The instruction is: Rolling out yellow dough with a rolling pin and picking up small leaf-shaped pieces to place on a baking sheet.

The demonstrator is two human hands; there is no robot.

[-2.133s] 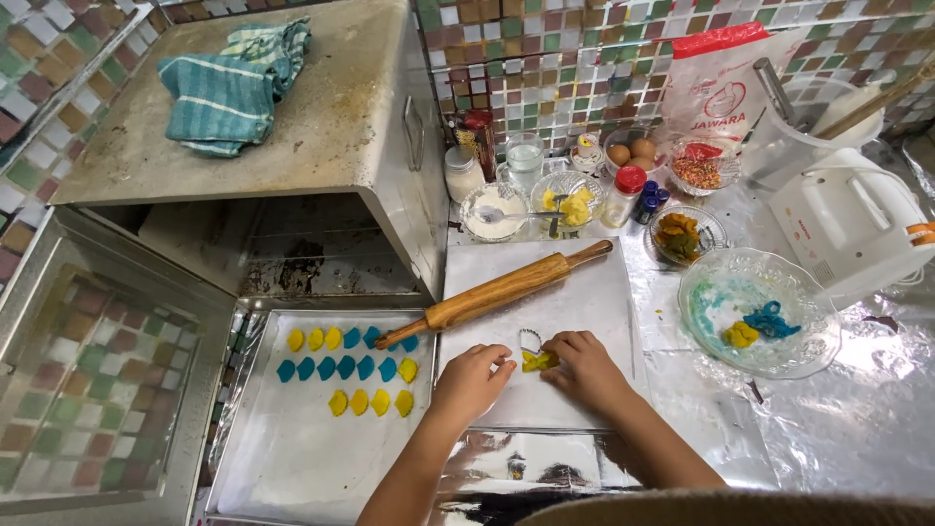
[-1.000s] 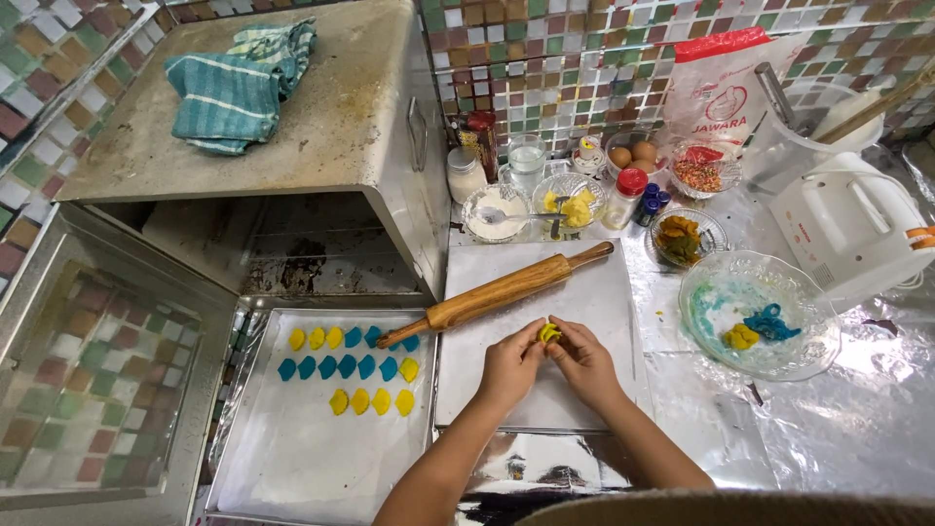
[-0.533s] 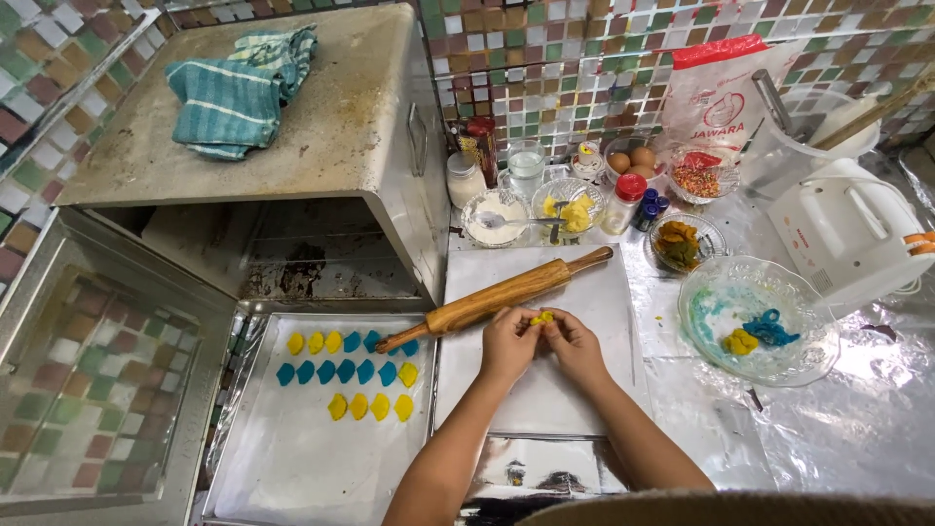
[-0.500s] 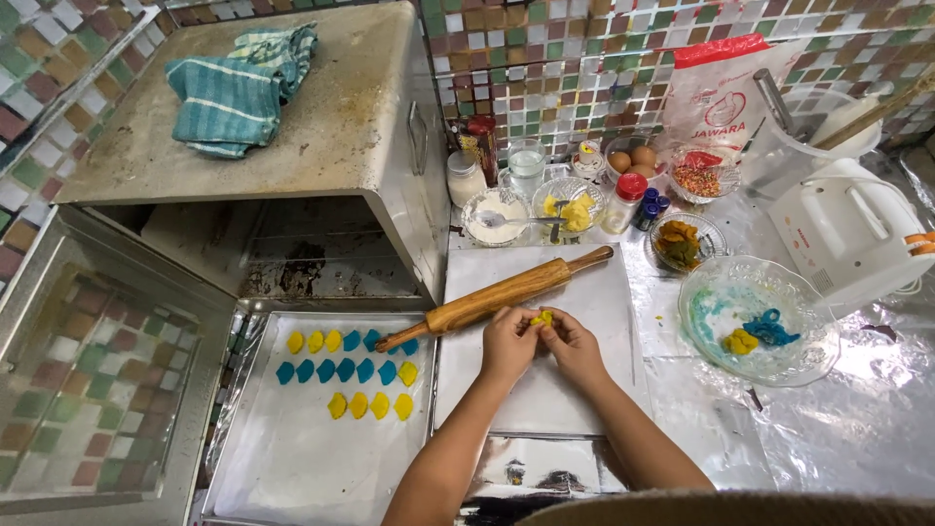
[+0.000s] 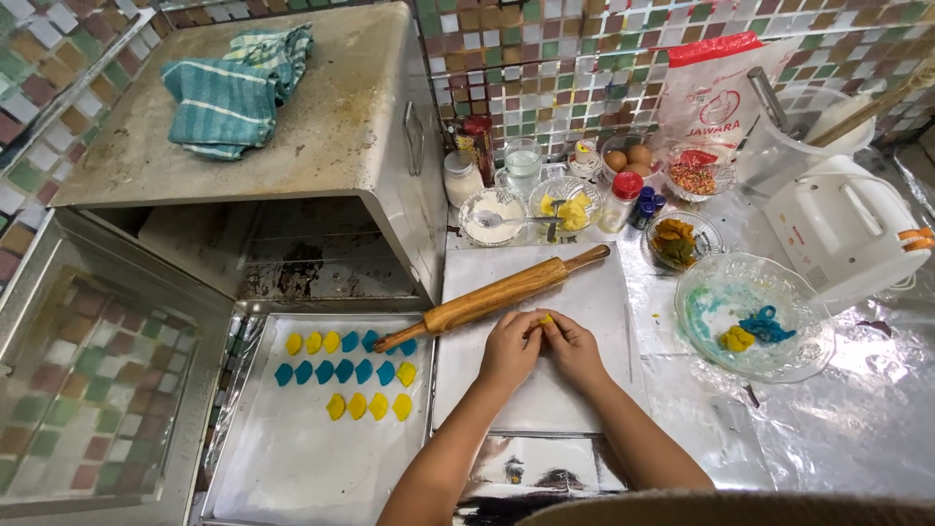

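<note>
Both hands together over the white rectangular work board (image 5: pixel 584 292), fingertips meeting on a small lump of yellow dough (image 5: pixel 546 319). Left hand (image 5: pixel 509 348) pinched narrowly on the lump from its side, right hand (image 5: pixel 575 349) pinched on it from the other; most of the dough hidden between the fingers, only a sliver of yellow showing. Lump held just above the board, near its middle, a little below the long wooden rolling pin (image 5: pixel 492 298) lying slantwise across the board's upper edge, one handle jutting out over the paper-lined baking tray (image 5: pixel 292 458).

On the tray, three short rows of small leaf-shaped dough pieces (image 5: pixel 346 371): yellow then blue on top, blue ending in one yellow in the middle, all yellow below. Tray resting on the opened door of a grey metal box oven (image 5: pixel 292 146), with a folded teal striped cloth (image 5: pixel 234 88) lying on its top.

To the right of the hands, well apart, a clear glass bowl (image 5: pixel 755 317) with scraps of yellow and blue dough inside, smeared blue. Beyond it a white electric hand mixer (image 5: pixel 842 229). Along the tiled wall, small glass bowls, jars, eggs (image 5: pixel 628 156) and a red-topped plastic flour bag (image 5: pixel 721 88)
</note>
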